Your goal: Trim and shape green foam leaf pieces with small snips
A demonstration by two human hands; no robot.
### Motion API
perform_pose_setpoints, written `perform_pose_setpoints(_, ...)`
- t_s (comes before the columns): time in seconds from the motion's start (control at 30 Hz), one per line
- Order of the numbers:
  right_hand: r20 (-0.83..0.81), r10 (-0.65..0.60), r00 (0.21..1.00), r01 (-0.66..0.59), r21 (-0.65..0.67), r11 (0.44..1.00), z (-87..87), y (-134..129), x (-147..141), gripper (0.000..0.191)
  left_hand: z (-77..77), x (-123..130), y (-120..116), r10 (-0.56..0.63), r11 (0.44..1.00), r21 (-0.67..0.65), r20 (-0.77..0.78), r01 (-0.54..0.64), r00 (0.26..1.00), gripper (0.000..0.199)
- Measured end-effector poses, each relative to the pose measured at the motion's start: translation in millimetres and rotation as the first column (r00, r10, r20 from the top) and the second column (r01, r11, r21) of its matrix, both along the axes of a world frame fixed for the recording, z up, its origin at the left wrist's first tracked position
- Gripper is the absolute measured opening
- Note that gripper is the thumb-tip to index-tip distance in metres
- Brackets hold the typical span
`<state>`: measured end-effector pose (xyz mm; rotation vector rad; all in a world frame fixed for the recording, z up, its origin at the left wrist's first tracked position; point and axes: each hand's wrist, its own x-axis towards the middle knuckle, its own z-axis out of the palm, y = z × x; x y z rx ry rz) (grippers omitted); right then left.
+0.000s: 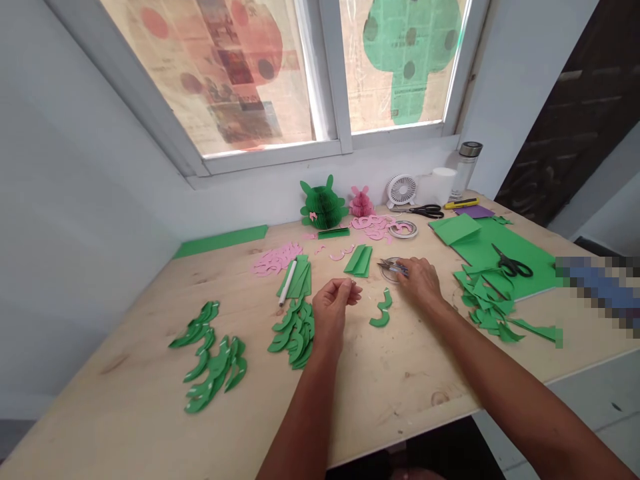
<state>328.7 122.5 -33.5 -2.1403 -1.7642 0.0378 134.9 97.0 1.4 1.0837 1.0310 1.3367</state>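
Note:
Above the middle of the table, my left hand [334, 300] is closed in a pinch, thumb against the fingertips; whatever sits there is too small to make out. My right hand [423, 281] grips small scissors [387, 266], their blades pointing left over a roll of tape [395, 277]. Between the two hands lies a wavy green paper strip [383, 309] with pale marks. A folded green paper piece [359, 260] rests just beyond the left hand. Beside my left wrist is a pile of curved green paper cutouts [293, 337], partly hidden by the arm.
More green cutouts [215, 367] lie at left. A white pen [287, 283] rests on green sheets. Pink cutouts [277, 259] lie farther back. Black scissors [514, 265] and green scraps [487, 300] are at right. A green honeycomb paper figure [324, 205], small fan [401, 191] and bottle [466, 170] stand along the wall.

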Motion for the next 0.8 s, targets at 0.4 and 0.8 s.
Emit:
perform_pose_setpoints(0.4,0.027,-0.001,1.0,0.003,-0.075,0.997,5.1,-3,-4,0.031,-13.7,4,6,-0.05,0.998,-0.039,-0.1,0.047,0.994,0.02)
perform_pose_setpoints(0.8,0.044,0.021,0.999,-0.02,-0.039,0.999,3.8,-4,-4,0.027,-20.0,6,9,-0.043,0.999,-0.011,-0.144,0.042,0.989,0.017)
